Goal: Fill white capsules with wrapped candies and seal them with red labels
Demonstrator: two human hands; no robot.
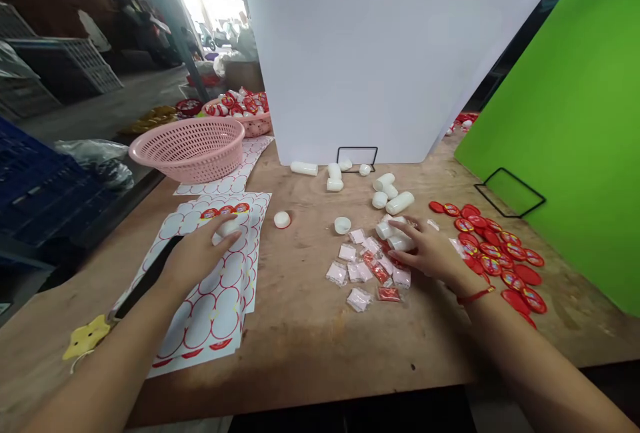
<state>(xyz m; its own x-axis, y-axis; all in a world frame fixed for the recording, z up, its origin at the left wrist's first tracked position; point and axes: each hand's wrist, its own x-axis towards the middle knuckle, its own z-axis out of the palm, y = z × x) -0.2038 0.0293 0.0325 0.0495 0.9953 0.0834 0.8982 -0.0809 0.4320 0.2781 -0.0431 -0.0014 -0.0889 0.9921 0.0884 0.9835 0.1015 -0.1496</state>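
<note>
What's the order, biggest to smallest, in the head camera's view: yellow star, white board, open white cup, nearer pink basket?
White board
Nearer pink basket
Yellow star
Open white cup
Nearness to the camera may enlarge the star.

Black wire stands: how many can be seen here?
2: the middle stand at the foot of the white board, and the right-hand stand at the foot of the green board. Others may be hidden behind the boards.
</note>
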